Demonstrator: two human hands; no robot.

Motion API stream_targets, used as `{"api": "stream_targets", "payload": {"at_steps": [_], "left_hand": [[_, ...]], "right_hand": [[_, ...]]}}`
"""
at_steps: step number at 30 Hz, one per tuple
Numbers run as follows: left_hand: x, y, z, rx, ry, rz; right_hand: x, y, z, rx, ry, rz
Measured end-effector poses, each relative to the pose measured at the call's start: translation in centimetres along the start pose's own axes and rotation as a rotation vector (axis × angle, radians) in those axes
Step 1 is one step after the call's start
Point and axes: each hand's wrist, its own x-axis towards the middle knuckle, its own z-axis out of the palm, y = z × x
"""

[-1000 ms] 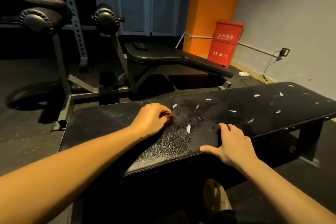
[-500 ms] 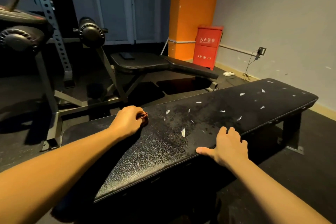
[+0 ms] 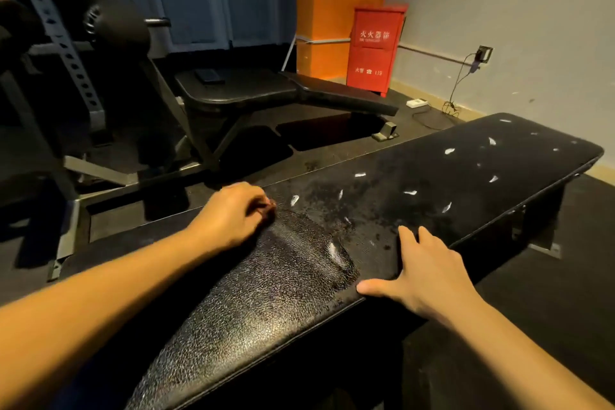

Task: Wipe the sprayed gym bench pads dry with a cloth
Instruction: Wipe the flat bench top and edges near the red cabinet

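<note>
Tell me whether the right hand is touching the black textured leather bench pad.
Touching. The head view shows the right hand lying flat on the black textured bench pad, fingers on its top and thumb along the near edge.

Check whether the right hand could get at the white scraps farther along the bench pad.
Probably yes. The right hand rests flat on the near edge of the bench pad, and nothing stands between it and the white scraps. Those at the far end may need a lean.
</note>
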Motion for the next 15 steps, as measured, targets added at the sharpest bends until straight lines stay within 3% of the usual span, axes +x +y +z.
{"api": "stream_targets", "payload": {"at_steps": [2,5,8,11,13,15], "left_hand": [[1.8,-0.2,0.3,-0.030,0.051,-0.092],[2.0,5.1,3.1,-0.124,0.036,-0.029],[-1.3,10.0,4.9,-0.205,-0.103,0.145],[-4.6,8.8,3.1,-0.188,-0.232,0.366],[-2.9,5.0,1.5,-0.079,-0.140,0.250],[0.9,0.5,0.2,-0.004,0.032,-0.004]], "right_hand": [[0.1,-0.3,-0.2,-0.013,-0.011,-0.003],[0.3,-0.5,-0.4,-0.018,-0.053,-0.008],[0.6,0.0,-1.1,-0.036,-0.091,-0.025],[0.8,0.5,-1.5,-0.049,-0.091,-0.046],[0.7,0.5,-1.4,-0.069,-0.081,-0.055],[0.5,0.4,-1.0,-0.067,-0.060,-0.056]]}}
